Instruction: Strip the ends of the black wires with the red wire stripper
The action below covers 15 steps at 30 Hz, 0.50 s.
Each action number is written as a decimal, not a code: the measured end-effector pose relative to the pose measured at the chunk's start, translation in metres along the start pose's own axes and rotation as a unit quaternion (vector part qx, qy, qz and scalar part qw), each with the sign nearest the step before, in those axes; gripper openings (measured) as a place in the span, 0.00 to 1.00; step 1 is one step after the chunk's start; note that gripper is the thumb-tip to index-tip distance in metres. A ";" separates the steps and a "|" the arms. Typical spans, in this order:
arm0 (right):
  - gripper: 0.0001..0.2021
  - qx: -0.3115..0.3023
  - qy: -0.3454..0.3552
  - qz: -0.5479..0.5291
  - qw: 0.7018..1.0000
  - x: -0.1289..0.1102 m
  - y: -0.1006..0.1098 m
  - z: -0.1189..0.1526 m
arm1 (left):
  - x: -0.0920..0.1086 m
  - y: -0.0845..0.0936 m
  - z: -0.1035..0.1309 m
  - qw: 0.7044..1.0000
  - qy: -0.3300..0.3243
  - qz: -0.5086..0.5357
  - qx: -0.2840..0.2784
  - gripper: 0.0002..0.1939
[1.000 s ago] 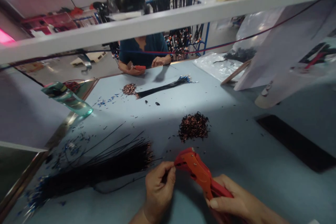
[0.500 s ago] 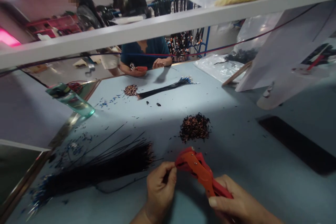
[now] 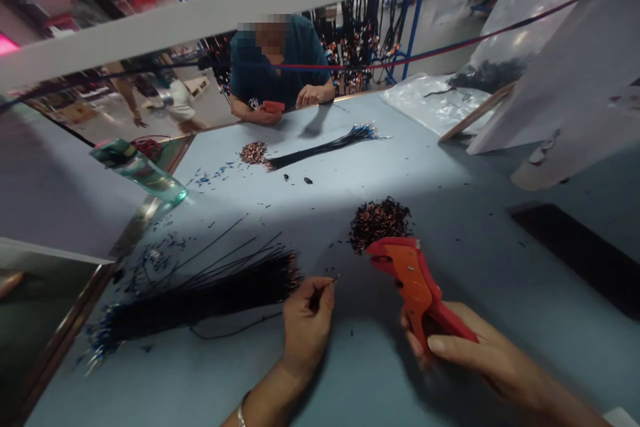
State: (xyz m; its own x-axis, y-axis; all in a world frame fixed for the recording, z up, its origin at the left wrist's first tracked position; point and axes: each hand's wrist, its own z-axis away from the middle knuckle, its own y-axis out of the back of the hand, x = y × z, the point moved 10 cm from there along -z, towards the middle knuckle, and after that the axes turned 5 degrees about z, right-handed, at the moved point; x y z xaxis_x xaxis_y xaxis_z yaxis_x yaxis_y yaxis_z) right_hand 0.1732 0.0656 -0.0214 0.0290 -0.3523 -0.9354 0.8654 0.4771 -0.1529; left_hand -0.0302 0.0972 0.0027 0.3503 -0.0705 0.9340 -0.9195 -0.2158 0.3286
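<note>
My left hand (image 3: pixel 309 320) pinches a thin dark wire (image 3: pixel 336 279) whose short end sticks out past the fingertips. To its right, my right hand (image 3: pixel 465 340) is wrapped round the handles of a red and orange wire stripper (image 3: pixel 411 277). The tool's head is apart from the wire and just below a pile of short dark and copper-coloured bits (image 3: pixel 380 221). Left of my left hand lies a thick bundle of black wires (image 3: pixel 215 297), with copper-coloured ends at the right and blue ends at the left.
Across the table (image 3: pixel 320 203), a person (image 3: pixel 280 57) holds a red tool. A smaller wire bundle (image 3: pixel 320 149) and copper-coloured pile (image 3: pixel 253 152) lie before them. A green bottle (image 3: pixel 145 173) is at left, a dark flat object (image 3: pixel 580 253) at right. A white bar crosses above.
The stripper has come away from the wire, moving right and up with my right hand. A short wire end now shows at my left fingertips. The view has shifted.
</note>
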 end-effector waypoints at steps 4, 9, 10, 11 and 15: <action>0.15 0.105 0.064 0.274 0.954 -0.022 0.028 0.004 | -0.003 -0.001 0.000 1.000 0.016 0.004 -0.008 0.10; 0.21 0.252 0.182 0.551 0.774 -0.045 0.039 0.013 | -0.003 -0.003 -0.001 1.000 0.014 -0.003 -0.017 0.11; 0.22 0.249 0.200 0.583 0.747 -0.045 0.034 0.012 | -0.003 -0.002 -0.001 1.000 0.014 -0.003 -0.016 0.11; 0.21 0.247 0.217 0.608 0.723 -0.044 0.029 0.011 | -0.003 -0.002 -0.001 1.000 0.016 -0.002 -0.014 0.11; 0.22 0.226 0.255 0.655 0.675 -0.039 0.018 0.007 | -0.005 -0.003 -0.001 0.999 0.027 0.008 -0.020 0.11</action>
State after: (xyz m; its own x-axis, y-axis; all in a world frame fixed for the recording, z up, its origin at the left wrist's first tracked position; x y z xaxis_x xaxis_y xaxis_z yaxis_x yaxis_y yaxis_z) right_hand 0.1909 0.0819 0.0142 0.8406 0.5109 -0.1799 0.3330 -0.2255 0.9156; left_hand -0.0294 0.0991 -0.0025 0.3264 -0.0202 0.9450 -0.9316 -0.1763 0.3179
